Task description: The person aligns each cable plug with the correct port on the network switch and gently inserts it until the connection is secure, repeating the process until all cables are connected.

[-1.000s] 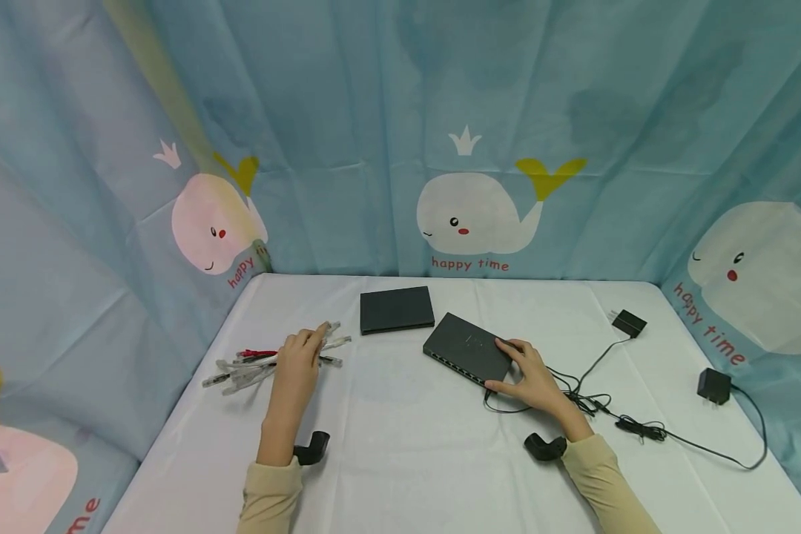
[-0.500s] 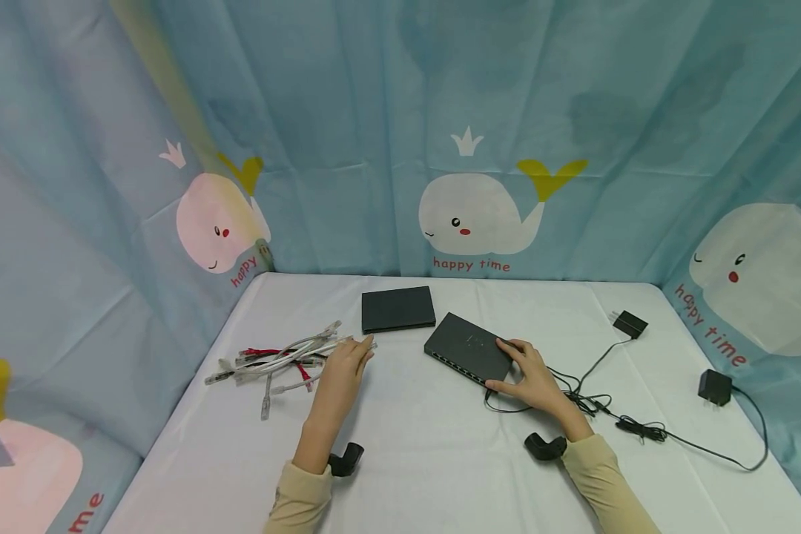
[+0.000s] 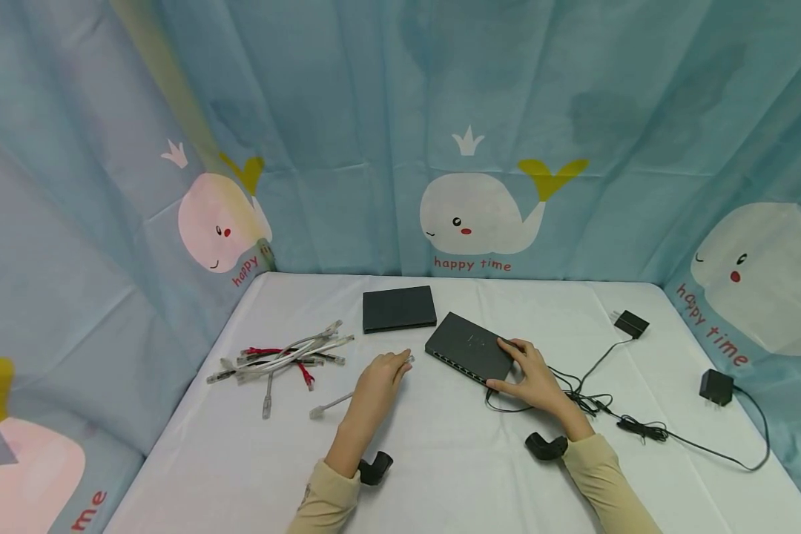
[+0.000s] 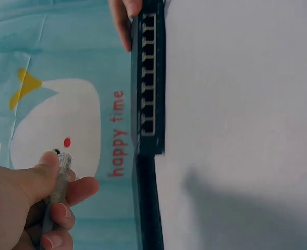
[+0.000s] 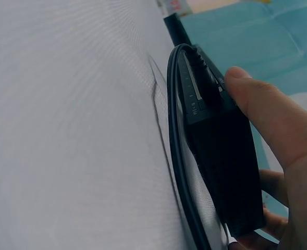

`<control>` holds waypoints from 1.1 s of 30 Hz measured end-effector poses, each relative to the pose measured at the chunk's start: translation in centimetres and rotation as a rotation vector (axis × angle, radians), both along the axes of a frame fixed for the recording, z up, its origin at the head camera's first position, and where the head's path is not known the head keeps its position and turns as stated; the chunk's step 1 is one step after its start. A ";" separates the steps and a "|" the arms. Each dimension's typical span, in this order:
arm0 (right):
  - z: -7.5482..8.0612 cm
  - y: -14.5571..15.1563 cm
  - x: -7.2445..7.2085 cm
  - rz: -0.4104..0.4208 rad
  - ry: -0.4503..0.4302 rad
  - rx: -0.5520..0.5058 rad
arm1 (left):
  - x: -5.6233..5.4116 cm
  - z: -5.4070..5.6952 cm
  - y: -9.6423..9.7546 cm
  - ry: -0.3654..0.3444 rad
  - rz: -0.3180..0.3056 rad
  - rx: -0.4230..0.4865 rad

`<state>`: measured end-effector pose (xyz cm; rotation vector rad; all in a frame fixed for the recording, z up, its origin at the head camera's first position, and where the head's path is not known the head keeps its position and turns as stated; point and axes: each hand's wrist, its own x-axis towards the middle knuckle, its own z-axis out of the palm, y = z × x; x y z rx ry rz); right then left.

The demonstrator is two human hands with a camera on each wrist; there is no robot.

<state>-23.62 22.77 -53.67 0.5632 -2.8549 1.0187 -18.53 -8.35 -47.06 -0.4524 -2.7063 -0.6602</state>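
Left hand [image 3: 376, 382]: farther right | pinched gray cable [image 4: 59, 191]: now off cable pile [image 3: 282, 363]

Whale-print backdrop [image 3: 380, 148], probably a curtain

Blue curtain fabric [image 3: 347, 89] printed with yellow-tailed whales [image 3: 483, 215], crowns [image 3: 468, 143] and red "happy time" lettering [image 3: 472, 264] hangs along the far, left and right edges of the white-covered tabletop [image 3: 454, 475]. A yellowish streak [image 3: 156, 70] slants toward the tabletop's far left corner.
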 end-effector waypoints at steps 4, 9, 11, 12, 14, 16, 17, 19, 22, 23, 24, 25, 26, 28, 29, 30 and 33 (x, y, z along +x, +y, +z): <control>-0.1 0.0 -0.1 0.004 0.012 0.004 | 0.0 -0.7 1.2 -0.050 -0.044 0.007; -0.2 0.0 -0.1 0.011 0.032 0.012 | -0.1 -1.6 2.2 -0.080 -0.069 0.033; -0.2 0.0 -0.1 0.011 0.032 0.011 | -0.2 -2.0 2.4 -0.085 -0.074 0.041; -0.2 0.0 -0.1 0.010 0.032 0.012 | -0.2 -2.2 2.5 -0.084 -0.077 0.042; -0.1 0.0 -0.1 0.010 0.030 0.009 | -0.4 -2.6 2.6 -0.096 -0.084 0.055; -0.1 0.1 0.0 0.009 0.029 0.008 | -0.5 -3.0 2.7 -0.123 -0.093 0.080; -0.2 0.1 0.0 0.008 0.029 0.010 | -0.6 -3.2 2.8 -0.138 -0.095 0.093; -0.2 0.1 0.0 0.006 0.031 0.012 | -0.8 -3.6 3.0 -0.170 -0.093 0.118; -0.3 0.2 0.0 -0.001 0.033 0.016 | -1.0 -4.2 3.4 -0.209 -0.075 0.150; -0.4 0.2 0.0 -0.003 0.034 0.018 | -1.1 -4.3 3.6 -0.223 -0.065 0.159; -0.4 0.2 0.0 -0.005 0.032 0.017 | -1.1 -4.4 3.7 -0.236 -0.056 0.172; -0.4 0.2 0.0 -0.006 0.033 0.020 | -1.2 -4.4 3.9 -0.252 -0.047 0.190; -0.4 0.2 0.0 -0.007 0.031 0.019 | -1.3 -4.4 4.1 -0.268 -0.037 0.206; -0.3 0.2 0.0 -0.007 0.031 0.021 | -1.4 -4.3 4.4 -0.299 -0.025 0.241; -0.3 0.2 0.0 -0.006 0.031 0.021 | -1.4 -4.3 4.6 -0.311 -0.022 0.256; -0.3 0.2 -0.1 -0.006 0.031 0.020 | -1.4 -4.3 4.8 -0.319 -0.022 0.272; -0.4 0.1 -0.1 -0.004 0.036 0.021 | -1.5 -4.3 5.2 -0.340 -0.022 0.302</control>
